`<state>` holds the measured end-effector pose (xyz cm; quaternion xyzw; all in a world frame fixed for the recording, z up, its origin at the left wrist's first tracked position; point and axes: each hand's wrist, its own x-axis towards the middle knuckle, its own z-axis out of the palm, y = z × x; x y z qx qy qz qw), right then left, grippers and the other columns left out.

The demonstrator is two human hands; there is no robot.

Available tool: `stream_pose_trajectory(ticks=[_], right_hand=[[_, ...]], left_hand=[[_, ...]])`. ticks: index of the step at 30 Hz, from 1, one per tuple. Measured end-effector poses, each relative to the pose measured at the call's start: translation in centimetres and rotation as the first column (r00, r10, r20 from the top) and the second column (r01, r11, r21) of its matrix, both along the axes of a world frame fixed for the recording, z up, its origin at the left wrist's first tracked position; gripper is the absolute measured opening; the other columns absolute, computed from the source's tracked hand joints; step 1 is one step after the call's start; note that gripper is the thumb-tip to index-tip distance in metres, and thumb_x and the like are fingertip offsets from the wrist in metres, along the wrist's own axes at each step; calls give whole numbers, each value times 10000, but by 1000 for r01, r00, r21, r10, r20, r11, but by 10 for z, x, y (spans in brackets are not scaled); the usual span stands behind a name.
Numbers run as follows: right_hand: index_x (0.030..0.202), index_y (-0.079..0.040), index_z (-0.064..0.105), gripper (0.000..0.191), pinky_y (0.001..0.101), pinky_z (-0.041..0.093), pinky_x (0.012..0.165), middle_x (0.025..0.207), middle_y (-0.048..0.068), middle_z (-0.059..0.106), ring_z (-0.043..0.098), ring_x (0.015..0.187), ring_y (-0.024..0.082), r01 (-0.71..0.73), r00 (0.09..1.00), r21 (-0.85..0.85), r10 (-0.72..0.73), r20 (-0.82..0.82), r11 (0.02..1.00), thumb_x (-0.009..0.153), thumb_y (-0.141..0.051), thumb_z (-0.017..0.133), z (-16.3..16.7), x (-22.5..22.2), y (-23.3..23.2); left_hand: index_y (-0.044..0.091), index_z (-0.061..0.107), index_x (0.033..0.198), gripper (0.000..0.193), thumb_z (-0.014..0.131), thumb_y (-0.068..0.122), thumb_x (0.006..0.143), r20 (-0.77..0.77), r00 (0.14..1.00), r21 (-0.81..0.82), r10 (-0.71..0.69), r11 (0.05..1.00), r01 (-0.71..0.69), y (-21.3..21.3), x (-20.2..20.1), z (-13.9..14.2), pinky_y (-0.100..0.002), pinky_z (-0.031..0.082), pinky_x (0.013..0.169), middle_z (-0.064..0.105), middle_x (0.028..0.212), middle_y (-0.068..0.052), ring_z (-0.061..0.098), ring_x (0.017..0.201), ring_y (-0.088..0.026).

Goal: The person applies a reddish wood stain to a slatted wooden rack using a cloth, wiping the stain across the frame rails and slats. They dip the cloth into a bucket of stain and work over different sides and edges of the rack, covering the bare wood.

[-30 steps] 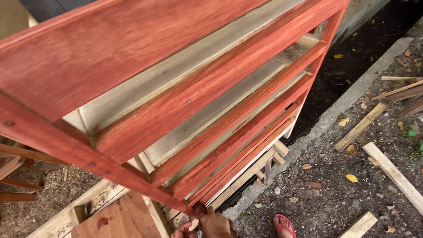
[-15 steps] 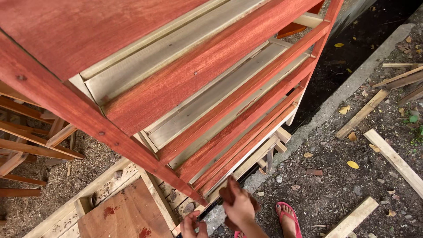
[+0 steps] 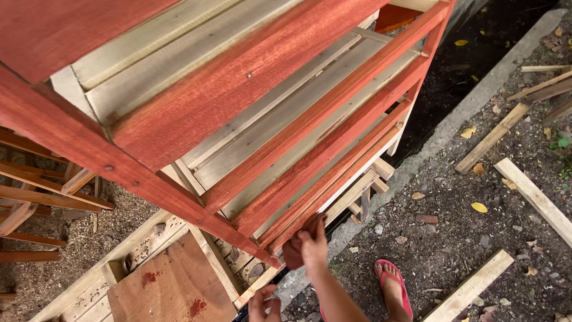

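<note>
at the rack's low front edge, the right hand presses a reddish rag (fingers together) against the red-stained shelf rack; left hand loosely curled below, holding nothing.

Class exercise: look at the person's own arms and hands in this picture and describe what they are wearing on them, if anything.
Both are bare. The right hand and its forearm show no glove, sleeve, watch or bracelet. The left hand, partly cut off by the bottom edge, also shows no glove. No ring can be made out on either. Further down, one foot wears a pink flip-flop.
</note>
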<state>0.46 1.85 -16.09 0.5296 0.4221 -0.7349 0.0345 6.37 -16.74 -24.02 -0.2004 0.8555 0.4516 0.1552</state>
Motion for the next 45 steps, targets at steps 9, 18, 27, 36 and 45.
stream_pose_trajectory(ticks=[9,18,27,36,45], right_hand=[[1540,-95,374,845,327,487,1128,1369,234,614,646,1270,322,-387,909,378,417,2,841,793,-159,764,-36,39,-89],[1473,-150,505,753,343,513,1065,1255,164,692,696,1182,280,-395,918,251,367,152,884,783,-266,785,-48,65,-38],[1263,-118,601,535,384,559,922,1100,117,753,727,985,249,-140,990,178,141,7,974,763,-221,759,-41,72,0],[1309,-61,544,559,357,559,885,1118,119,732,714,991,244,105,974,18,-99,-202,994,789,-65,750,9,75,54],[1339,-1,572,567,389,555,890,1136,141,722,703,1005,256,125,885,2,-111,-452,992,782,-20,677,96,84,102]], left_hand=[[80,703,1046,315,597,-102,811,-290,900,275,325,929,-247,-14,-19,-6,-326,512,696,599,958,-95,539,724,-168],[70,712,1059,333,619,-102,790,-436,885,121,166,985,-125,12,-9,6,-288,495,718,553,1050,-72,512,748,-129],[41,698,1150,377,676,-94,799,-45,998,211,38,977,-28,30,4,-10,-296,529,741,603,1018,-135,610,817,-168],[14,579,1272,390,588,-12,883,110,985,429,-130,901,71,96,11,14,-346,534,869,647,1150,-168,668,984,-242],[66,468,1496,615,444,354,953,-185,966,648,-180,717,258,131,-22,69,-387,350,1127,427,1546,-134,447,1392,-317]])
